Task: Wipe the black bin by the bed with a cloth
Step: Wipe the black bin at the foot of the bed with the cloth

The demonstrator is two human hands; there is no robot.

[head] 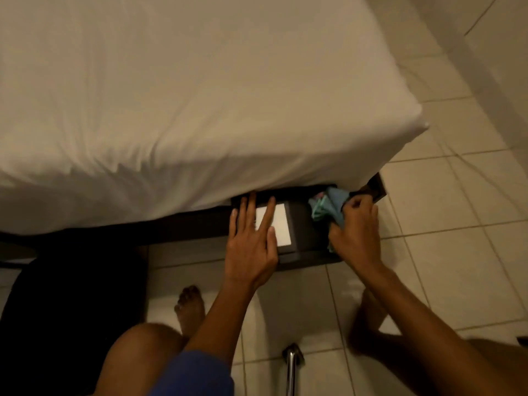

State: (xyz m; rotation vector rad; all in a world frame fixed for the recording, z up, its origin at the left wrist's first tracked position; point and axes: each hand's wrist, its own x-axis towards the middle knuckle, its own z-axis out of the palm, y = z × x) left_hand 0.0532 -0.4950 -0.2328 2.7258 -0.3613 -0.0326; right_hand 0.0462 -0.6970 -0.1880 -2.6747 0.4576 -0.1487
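The black bin (pixel 303 224) stands on the tiled floor, tucked against the bed's lower edge near its corner. A white label (pixel 281 224) covers part of its near face. My left hand (pixel 251 238) lies flat on that face with fingers spread, partly over the label. My right hand (pixel 355 227) is closed on a crumpled blue-green cloth (pixel 328 207) and presses it against the bin's right side. The bin's top is hidden under the overhanging sheet.
The bed with its white sheet (pixel 185 95) fills the upper left, its corner at the right. A dark bed base (pixel 171 227) runs along the floor. A black mat (pixel 71 310) lies at the lower left. A metal pole (pixel 291 367) stands near my bare feet.
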